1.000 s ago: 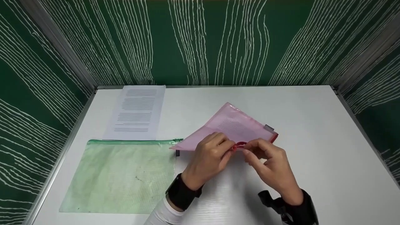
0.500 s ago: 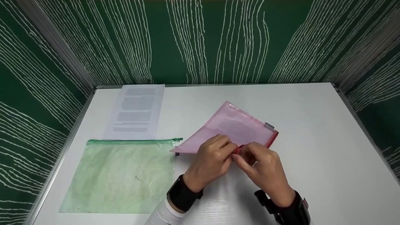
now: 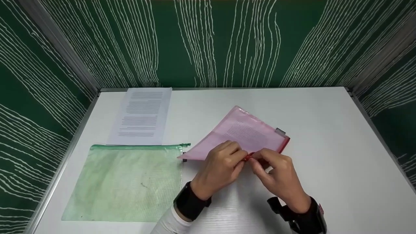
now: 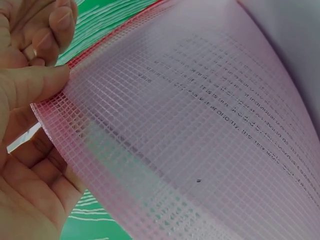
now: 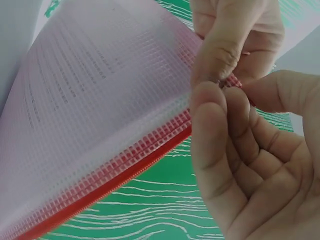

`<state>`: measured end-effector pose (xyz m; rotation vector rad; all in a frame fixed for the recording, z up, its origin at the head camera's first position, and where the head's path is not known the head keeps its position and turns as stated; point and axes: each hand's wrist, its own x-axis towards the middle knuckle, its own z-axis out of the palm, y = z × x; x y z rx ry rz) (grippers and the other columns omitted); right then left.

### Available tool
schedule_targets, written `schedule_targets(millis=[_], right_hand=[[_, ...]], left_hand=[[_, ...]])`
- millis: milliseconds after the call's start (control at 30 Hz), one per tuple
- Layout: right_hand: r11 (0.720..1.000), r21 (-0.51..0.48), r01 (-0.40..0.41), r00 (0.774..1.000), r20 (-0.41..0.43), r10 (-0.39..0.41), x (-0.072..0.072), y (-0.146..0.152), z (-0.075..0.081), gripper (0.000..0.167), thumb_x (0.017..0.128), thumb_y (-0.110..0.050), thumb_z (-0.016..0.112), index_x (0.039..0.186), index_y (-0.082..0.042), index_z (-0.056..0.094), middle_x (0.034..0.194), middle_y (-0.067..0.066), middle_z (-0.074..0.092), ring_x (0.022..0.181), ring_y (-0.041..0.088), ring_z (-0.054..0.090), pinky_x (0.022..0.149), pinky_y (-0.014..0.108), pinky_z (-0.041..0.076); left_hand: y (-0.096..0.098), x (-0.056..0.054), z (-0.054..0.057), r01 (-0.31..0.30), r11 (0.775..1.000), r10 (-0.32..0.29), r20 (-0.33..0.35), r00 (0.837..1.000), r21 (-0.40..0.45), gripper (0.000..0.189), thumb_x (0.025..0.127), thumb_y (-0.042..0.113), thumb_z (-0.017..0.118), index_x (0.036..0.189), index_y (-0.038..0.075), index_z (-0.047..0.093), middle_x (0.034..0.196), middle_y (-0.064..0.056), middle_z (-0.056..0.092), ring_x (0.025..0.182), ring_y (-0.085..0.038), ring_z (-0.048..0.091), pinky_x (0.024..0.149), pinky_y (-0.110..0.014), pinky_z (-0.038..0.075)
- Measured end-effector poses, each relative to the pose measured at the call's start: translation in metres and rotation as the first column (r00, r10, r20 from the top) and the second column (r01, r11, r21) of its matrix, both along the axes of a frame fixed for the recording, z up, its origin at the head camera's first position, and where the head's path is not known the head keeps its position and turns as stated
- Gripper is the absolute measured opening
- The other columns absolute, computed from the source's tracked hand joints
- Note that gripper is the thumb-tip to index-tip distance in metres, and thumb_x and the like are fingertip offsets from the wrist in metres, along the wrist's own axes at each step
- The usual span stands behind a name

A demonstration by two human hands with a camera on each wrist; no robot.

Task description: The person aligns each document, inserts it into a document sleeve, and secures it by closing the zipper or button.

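Note:
A pink mesh zipper pouch (image 3: pixel 242 128) is held tilted over the table, a printed sheet (image 4: pixel 225 100) showing through it. My left hand (image 3: pixel 222 164) pinches its near corner; in the left wrist view the thumb (image 4: pixel 37 85) presses on the mesh edge. Right beside it, my right hand (image 3: pixel 278 170) pinches the red zipper end (image 3: pixel 249 156) between thumb and fingertips. In the right wrist view the red zipper edge (image 5: pixel 110 187) runs down from the meeting fingers, which hide the exact bit pinched.
A green mesh zipper pouch (image 3: pixel 126 185) lies flat at the left, its zipper end close to the pink pouch's left tip. Behind it rests a printed paper (image 3: pixel 141 113). Green walls with white lines (image 3: pixel 182 45) enclose the white table (image 3: pixel 341 156) at the back and sides.
The red loop seen between the hands a second ago has closed up. My right hand came in toward the left, then drew slightly back right; the left hand barely moved.

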<state>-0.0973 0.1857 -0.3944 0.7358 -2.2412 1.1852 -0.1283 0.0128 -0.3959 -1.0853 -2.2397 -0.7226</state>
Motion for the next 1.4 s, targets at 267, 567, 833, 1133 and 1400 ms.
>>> schedule_targets(millis=[267,567,833,1133,1400], right_hand=[[0.974,-0.203,-0.1,0.98,0.149,0.131,-0.003,0.005,-0.002,0.017,0.082,0.01,0.059,0.081,-0.006,0.065,0.067,-0.004,0.062,0.048,0.007,0.054,0.045,0.018,0.044],[0.913,-0.375,-0.163,0.931,0.248,0.268,-0.004,0.007,0.001,0.019,0.083,0.014,0.054,0.08,-0.002,0.063,0.06,0.008,0.055,0.045,0.013,0.05,0.042,0.026,0.04],[0.916,-0.387,-0.105,0.907,0.34,0.247,-0.005,0.01,-0.01,0.014,0.086,0.006,0.056,0.078,-0.003,0.063,0.056,0.008,0.054,0.042,0.015,0.048,0.041,0.027,0.039],[0.937,-0.348,-0.027,0.902,0.395,0.172,-0.003,0.009,-0.007,0.012,0.086,-0.001,0.059,0.075,-0.004,0.062,0.054,0.005,0.054,0.042,0.016,0.049,0.04,0.027,0.039],[0.933,-0.356,-0.051,0.925,0.336,0.178,-0.003,0.008,-0.008,0.015,0.085,0.005,0.057,0.075,-0.005,0.062,0.055,0.005,0.054,0.042,0.014,0.049,0.04,0.026,0.039]], left_hand=[[-0.001,-0.001,0.0,0.051,0.999,-0.051,-0.003,0.999,0.016,0.014,0.089,0.024,0.06,0.084,0.013,0.066,0.074,0.003,0.053,0.071,-0.008,0.049,0.064,-0.018,0.039],[-0.001,-0.004,0.0,0.057,0.997,-0.052,-0.096,0.994,0.046,0.017,0.086,0.027,0.062,0.08,0.012,0.067,0.07,0.004,0.052,0.066,-0.007,0.048,0.061,-0.016,0.038],[-0.002,-0.005,0.0,0.07,0.996,-0.062,-0.133,0.989,0.061,0.01,0.085,0.019,0.065,0.081,0.012,0.07,0.07,0.003,0.056,0.068,-0.008,0.05,0.065,-0.017,0.041],[-0.004,-0.006,0.001,0.069,0.993,-0.055,-0.145,0.988,0.093,0.011,0.085,0.019,0.065,0.079,0.011,0.069,0.071,0.003,0.057,0.068,-0.009,0.051,0.066,-0.018,0.041],[-0.004,-0.005,0.003,0.072,0.996,-0.062,-0.162,0.985,0.059,0.014,0.085,0.024,0.064,0.082,0.011,0.069,0.072,0.003,0.057,0.069,-0.008,0.051,0.067,-0.018,0.042]])
